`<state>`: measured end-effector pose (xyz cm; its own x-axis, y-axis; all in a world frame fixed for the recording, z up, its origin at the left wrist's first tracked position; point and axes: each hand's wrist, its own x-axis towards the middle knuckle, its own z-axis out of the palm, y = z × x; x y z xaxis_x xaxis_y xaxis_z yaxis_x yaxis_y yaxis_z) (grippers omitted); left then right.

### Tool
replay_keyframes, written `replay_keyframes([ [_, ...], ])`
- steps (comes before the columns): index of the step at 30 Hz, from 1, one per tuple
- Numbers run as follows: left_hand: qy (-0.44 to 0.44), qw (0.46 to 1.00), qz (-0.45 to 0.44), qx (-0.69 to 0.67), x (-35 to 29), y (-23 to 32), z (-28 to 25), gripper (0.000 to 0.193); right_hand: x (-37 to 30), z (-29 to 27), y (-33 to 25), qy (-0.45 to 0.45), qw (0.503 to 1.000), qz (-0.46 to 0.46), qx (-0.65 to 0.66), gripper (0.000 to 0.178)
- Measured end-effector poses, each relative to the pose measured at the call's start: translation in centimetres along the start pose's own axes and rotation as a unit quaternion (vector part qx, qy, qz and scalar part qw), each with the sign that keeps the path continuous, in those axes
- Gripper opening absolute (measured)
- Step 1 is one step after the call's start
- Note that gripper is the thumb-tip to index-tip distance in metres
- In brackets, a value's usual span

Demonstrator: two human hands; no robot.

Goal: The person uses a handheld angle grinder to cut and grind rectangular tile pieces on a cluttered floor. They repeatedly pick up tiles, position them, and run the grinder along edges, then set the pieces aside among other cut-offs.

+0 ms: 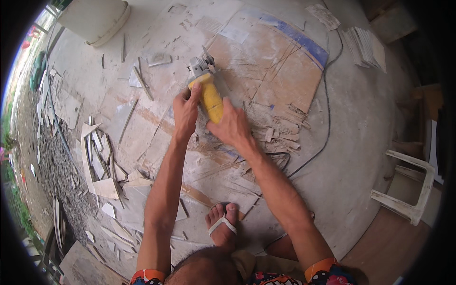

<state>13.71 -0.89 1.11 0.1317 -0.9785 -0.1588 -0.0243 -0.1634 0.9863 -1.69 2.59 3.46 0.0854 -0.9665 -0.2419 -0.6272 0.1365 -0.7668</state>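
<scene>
Both my hands are closed on a yellow angle grinder point(212, 102) with a grey metal head, held over the dusty floor. My left hand point(186, 110) grips it near the head, thumb along the yellow body. Farther back, my right hand point(232, 124) wraps round the rear of the body. The disc point(208, 56) stands on edge at the far end, beside a large scored brown board point(266, 66) with a blue border. Whether the disc touches anything I cannot tell. Broken strips point(285, 135) lie to the right of my right hand.
Tile offcuts point(102, 161) are heaped at the left. A black cord point(327, 104) curves along the right side. A white plastic stool point(408, 187) lies at the right, a stack of tiles point(363, 47) at the far right, and a pale bucket point(95, 19) stands at the far left.
</scene>
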Motion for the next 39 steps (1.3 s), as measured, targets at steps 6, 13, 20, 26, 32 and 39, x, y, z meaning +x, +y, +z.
replay_keyframes([
  [6,0.016,1.0,0.0,0.009,-0.1,0.4,0.2,0.059,0.21,-0.13,0.15,-0.006,1.0,-0.001,0.005,0.052],
  [13,0.012,1.0,0.003,0.003,-0.11,0.32,0.27,0.061,0.13,-0.35,-0.16,-0.011,1.0,0.007,0.002,0.053],
  [20,0.011,1.0,0.007,0.007,-0.04,0.11,0.26,0.062,0.28,-0.15,0.27,-0.008,1.0,0.002,-0.002,0.052],
  [26,0.012,1.0,0.004,0.003,-0.11,0.13,0.32,0.062,0.2,-0.37,-0.02,-0.013,1.0,0.009,-0.003,0.053],
  [32,0.011,1.0,0.007,-0.004,-0.04,0.07,0.34,0.061,0.3,-0.45,-0.02,-0.018,1.0,-0.005,-0.012,0.056],
  [39,0.012,1.0,0.006,0.004,0.05,0.07,0.36,0.061,0.35,-0.24,0.21,-0.011,1.0,0.002,0.004,0.053],
])
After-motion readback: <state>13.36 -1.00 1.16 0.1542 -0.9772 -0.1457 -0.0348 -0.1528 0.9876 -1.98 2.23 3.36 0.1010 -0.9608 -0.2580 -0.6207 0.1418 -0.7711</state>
